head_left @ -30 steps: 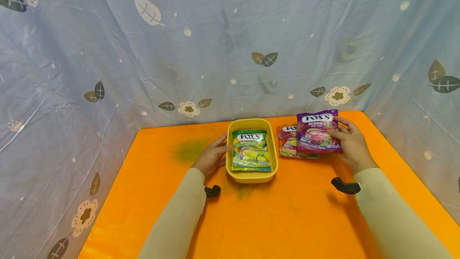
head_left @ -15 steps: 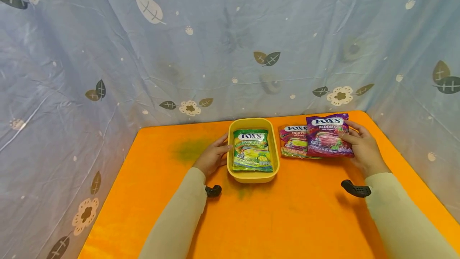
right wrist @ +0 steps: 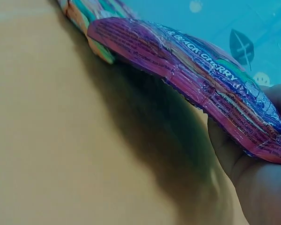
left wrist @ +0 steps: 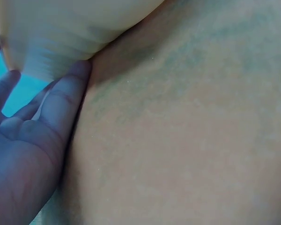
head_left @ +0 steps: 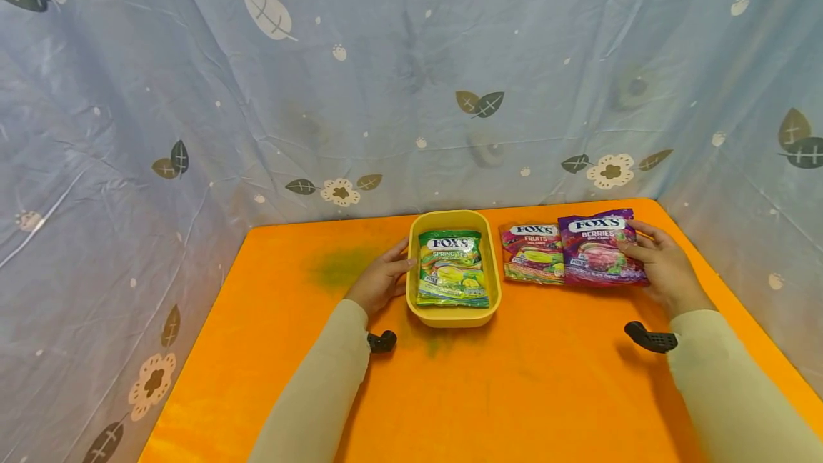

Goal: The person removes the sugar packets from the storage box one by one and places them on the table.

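In the head view, my left hand (head_left: 379, 281) holds the left side of a yellow plastic tub (head_left: 454, 319), thumb at the rim and fingers along the outer wall. The left wrist view shows those fingertips (left wrist: 79, 70) against the tub's pale side. Inside the tub lies a green Fox's Spring Tea candy bag (head_left: 453, 270). My right hand (head_left: 665, 266) pinches the right edge of a purple Fox's Berries candy bag (head_left: 598, 249), thumb on its front. Its lower edge is raised above the table, with a shadow beneath in the right wrist view. Beside it lies a red-orange Fox's Fruits candy bag (head_left: 532, 254).
An orange cloth (head_left: 476, 399) covers the table, with a greenish stain left of the tub. Pale blue patterned curtains (head_left: 386, 91) enclose the back and both sides, close behind the table's far edge. A black wrist mount (head_left: 651, 338) juts from the right sleeve.
My right hand has moved the Berries bag to the right and slightly down, uncovering more of the Fruits bag. The left hand and tub stay in place.
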The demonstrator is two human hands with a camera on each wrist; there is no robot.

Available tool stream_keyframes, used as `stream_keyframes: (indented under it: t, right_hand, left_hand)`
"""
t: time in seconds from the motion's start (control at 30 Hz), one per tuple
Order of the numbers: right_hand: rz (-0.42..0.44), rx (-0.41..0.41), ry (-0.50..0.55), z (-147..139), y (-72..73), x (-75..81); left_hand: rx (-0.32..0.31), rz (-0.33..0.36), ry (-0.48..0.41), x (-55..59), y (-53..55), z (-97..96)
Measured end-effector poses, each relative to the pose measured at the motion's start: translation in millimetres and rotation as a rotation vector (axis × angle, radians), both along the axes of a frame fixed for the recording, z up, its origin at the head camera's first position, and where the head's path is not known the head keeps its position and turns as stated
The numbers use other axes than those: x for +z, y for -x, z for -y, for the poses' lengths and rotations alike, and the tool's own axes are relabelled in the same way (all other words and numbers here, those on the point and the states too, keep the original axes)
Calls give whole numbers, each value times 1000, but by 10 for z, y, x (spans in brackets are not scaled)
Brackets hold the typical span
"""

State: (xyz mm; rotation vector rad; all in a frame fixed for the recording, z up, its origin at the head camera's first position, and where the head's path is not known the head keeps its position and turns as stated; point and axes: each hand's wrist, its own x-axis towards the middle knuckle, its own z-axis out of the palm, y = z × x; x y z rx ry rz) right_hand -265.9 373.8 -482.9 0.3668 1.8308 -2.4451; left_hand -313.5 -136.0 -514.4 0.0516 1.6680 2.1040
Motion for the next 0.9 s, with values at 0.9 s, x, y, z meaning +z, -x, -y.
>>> stream_keyframes:
  t: [0.9]
  right_hand:
    - [5,69,-562,-281,99,-208]
  left_hand:
    - [2,-2,-14,1,-22,9]
